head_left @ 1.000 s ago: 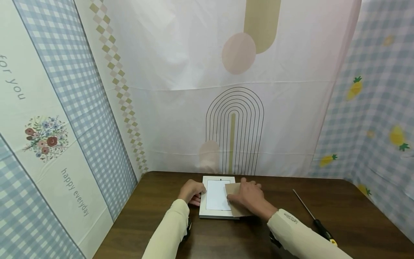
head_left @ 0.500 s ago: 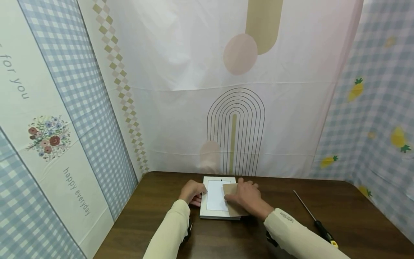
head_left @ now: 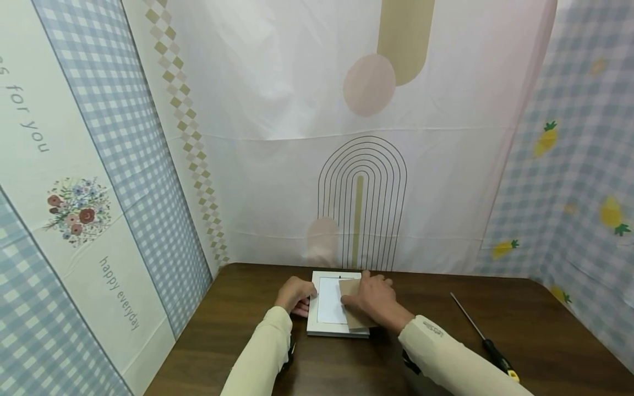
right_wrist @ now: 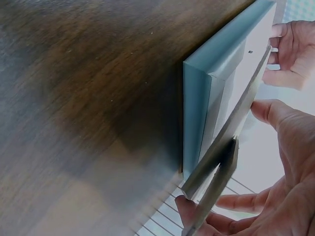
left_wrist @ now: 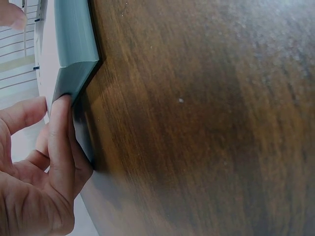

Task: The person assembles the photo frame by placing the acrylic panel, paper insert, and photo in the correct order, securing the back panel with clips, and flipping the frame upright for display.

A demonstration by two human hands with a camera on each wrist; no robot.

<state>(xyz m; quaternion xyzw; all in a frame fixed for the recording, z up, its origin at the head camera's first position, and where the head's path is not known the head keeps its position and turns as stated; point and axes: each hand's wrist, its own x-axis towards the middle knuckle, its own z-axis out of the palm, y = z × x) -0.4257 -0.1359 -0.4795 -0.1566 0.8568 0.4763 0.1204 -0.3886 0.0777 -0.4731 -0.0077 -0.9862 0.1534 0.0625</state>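
A white picture frame (head_left: 329,330) lies back side up on the table, a white sheet (head_left: 331,308) showing in its opening. My left hand (head_left: 295,294) grips its left edge, thumb over the top and fingers against the side (left_wrist: 61,142). In my right hand (head_left: 375,298) is the brown backing board (head_left: 355,319), held between thumb and fingers. The board slants over the right part of the frame, its left edge over the sheet. The right wrist view shows a stand leg (right_wrist: 216,184) angled off the board's outer face.
A screwdriver (head_left: 497,355) with a black and yellow handle lies on the wooden table (head_left: 238,319) to the right, beside the right forearm. Patterned cloth (head_left: 277,187) hangs behind the table and along both sides.
My right hand has moved slightly left with the backing board, which now covers more of the frame's opening. My left hand keeps its grip on the frame's edge.
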